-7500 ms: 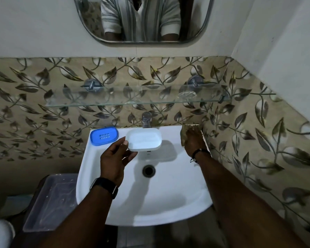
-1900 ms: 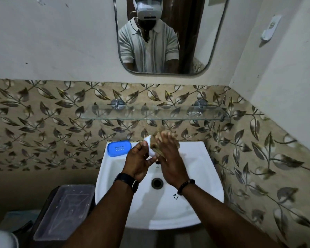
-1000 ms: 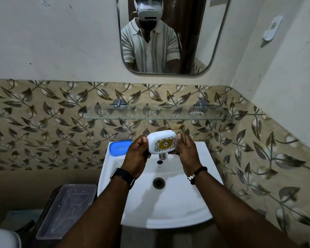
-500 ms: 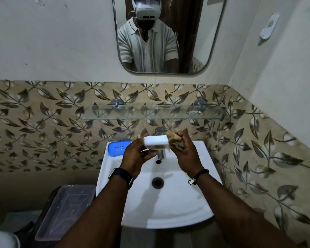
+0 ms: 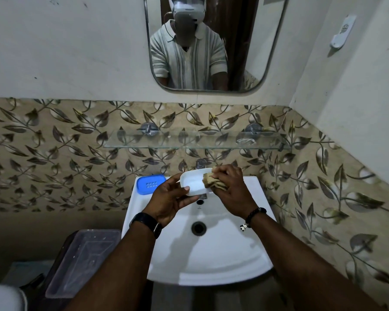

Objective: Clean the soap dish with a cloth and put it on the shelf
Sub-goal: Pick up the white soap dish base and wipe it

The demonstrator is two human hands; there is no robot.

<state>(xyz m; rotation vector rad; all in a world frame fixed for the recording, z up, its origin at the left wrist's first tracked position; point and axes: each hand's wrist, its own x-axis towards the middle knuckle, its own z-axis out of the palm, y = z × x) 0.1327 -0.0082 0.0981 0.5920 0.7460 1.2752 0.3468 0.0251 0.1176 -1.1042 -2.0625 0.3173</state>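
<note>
Nearest to me, at the bottom left, I note a clear plastic bin beside the white basin, whose drain sits in the middle of the bowl. My two forearms reach in over the basin; the left wrist carries a dark watch and the right a beaded bracelet. My left hand grips the white soap dish from its left end, thumb laid over the near rim and the other fingers curled beneath, so the dish is held in the air above the back of the basin, hollow side facing up toward me and tilted a little. My right hand is closed around a bunched tan cloth, fingers pressed together over the wad, and the cloth is pushed into the right end of the dish, touching its inner surface. Just behind the left hand, a blue soap dish lid lies flat on the basin's back-left corner. The tap shows only its top above the held dish. Farther back, the glass shelf is fixed to the leaf-patterned tile wall on two metal mounts. Above that hangs the mirror, reflecting a person in a striped shirt.
</note>
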